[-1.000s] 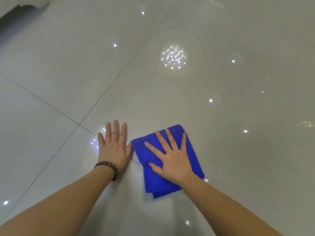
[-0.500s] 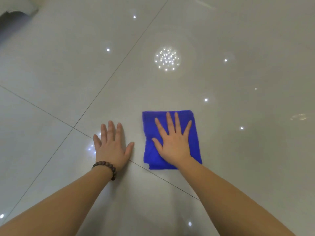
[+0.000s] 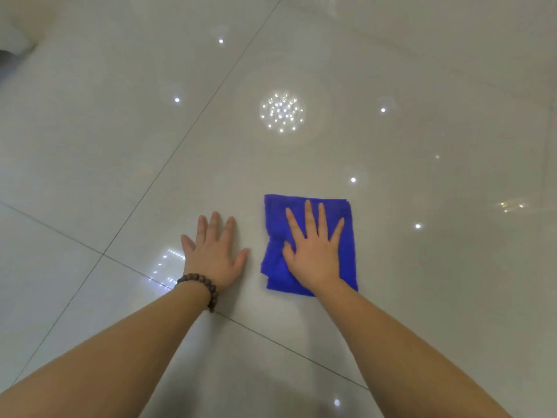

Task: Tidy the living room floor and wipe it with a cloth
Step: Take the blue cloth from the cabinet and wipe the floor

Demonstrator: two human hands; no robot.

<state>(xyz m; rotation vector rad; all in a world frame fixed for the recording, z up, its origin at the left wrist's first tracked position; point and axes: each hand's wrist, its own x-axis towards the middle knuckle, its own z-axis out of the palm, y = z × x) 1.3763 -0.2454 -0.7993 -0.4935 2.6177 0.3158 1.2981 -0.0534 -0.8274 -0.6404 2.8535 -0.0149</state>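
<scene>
A folded blue cloth (image 3: 346, 224) lies flat on the glossy pale tiled floor (image 3: 422, 282). My right hand (image 3: 313, 251) presses down on the cloth with straight, spread fingers. To its left, my left hand (image 3: 212, 251), with a dark bead bracelet at the wrist, rests flat on the bare tile, fingers straight, a short gap away from the cloth's left edge.
Dark grout lines (image 3: 180, 140) cross the floor and meet left of my left hand. Ceiling lights reflect in the tiles (image 3: 281, 111). A dark shape (image 3: 9, 54) sits at the far upper left edge.
My right hand has pushed the cloth forward and to the right, away from my left hand, and the cloth has turned square. My left hand has stayed planted.
</scene>
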